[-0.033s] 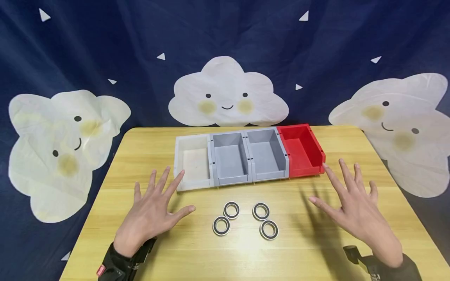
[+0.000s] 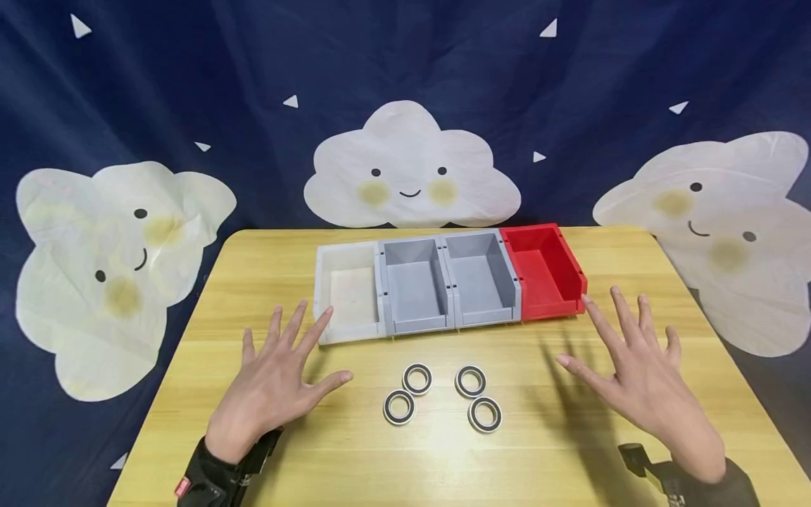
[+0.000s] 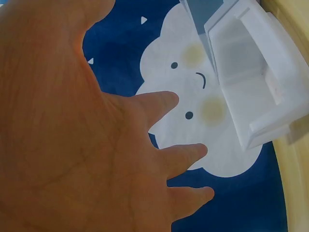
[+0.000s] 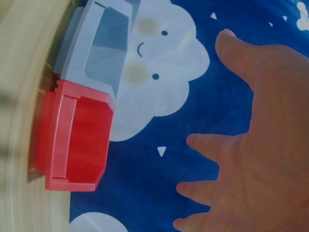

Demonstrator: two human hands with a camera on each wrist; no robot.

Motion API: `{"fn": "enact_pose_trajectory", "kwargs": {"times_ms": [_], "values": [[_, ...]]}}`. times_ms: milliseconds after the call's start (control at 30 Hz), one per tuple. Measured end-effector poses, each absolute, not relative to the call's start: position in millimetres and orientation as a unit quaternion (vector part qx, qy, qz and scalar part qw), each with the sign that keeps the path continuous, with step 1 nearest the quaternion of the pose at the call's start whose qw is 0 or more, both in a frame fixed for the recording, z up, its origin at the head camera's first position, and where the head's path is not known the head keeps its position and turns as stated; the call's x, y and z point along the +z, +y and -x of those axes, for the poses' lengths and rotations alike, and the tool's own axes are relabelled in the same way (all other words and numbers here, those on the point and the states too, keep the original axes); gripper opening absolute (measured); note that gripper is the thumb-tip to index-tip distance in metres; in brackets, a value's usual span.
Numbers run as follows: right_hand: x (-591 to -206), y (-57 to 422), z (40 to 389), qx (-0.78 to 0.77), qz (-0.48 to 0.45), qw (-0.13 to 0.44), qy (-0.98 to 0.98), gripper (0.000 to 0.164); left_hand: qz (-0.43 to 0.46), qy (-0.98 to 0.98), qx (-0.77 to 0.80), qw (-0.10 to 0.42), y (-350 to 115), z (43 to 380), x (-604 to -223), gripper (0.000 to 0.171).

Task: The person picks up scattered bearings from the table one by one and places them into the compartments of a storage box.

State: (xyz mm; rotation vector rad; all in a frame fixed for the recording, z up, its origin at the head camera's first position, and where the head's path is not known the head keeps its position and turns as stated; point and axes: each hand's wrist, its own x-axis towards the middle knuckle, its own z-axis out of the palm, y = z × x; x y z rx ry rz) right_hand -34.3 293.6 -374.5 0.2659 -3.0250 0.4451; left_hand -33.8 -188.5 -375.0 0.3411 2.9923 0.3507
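My left hand (image 2: 272, 384) is held above the table's left side, fingers spread and holding nothing. On the right, my right hand (image 2: 643, 373) hovers the same way, also holding nothing. Between them lie two pairs of ball bearings, silver rings with black seals. The left pair has an upper bearing (image 2: 417, 365) and a lower bearing (image 2: 399, 422); the right pair has an upper bearing (image 2: 470, 367) and a lower bearing (image 2: 484, 429). The left fingertips overlap the white bin (image 2: 350, 331) in the head view. The red bin (image 2: 550, 310) is nearest the right hand.
Two grey bins, a left one (image 2: 415, 289) and a right one (image 2: 479, 282), stand between the white and red bins in one joined row. The wooden table (image 2: 431, 472) ends at a dark blue curtain (image 2: 405, 49) printed with smiling clouds.
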Motion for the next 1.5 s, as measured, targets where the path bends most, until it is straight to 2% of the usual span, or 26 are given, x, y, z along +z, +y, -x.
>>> {"fn": "enact_pose_trajectory", "kwargs": {"times_ms": [167, 333, 433, 600, 967, 1133, 1300, 1500], "values": [[-379.3, 288.4, 30.9, 0.155, -0.098, 0.026, -0.983, 0.097, -0.117, 0.982, 0.132, 0.064, -189.6, 38.4, -379.7, 0.09], [-383.4, 284.6, 27.9, 0.169, -0.107, 0.027, -0.979, 0.096, -0.122, 0.969, 0.207, 0.054, -199.4, 61.9, -399.1, 0.087], [-383.2, 282.6, 27.3, 0.195, -0.111, 0.021, -0.974, 0.094, -0.092, 0.963, 0.252, 0.031, -206.7, 81.2, -413.3, 0.087], [-381.7, 278.9, 26.4, 0.227, -0.116, 0.001, -0.967, 0.091, -0.018, 0.955, 0.295, 0.022, -208.7, 115.5, -427.8, 0.09], [-387.3, 275.3, 22.8, 0.247, -0.122, -0.015, -0.961, 0.088, 0.038, 0.97, 0.225, 0.086, -190.0, 161.8, -434.3, 0.098], [-392.2, 274.1, 24.1, 0.257, -0.121, -0.023, -0.959, 0.087, 0.047, 0.974, 0.195, 0.106, -182.9, 168.5, -440.4, 0.092], [-389.2, 279.3, 43.4, 0.247, -0.099, -0.009, -0.964, 0.084, 0.052, 0.973, 0.206, 0.093, -179.3, 171.6, -445.2, 0.085], [-384.2, 296.5, 97.5, 0.233, -0.042, 0.055, -0.97, 0.08, 0.048, 0.974, 0.205, 0.082, -178.4, 172.5, -447.9, 0.087]]}}
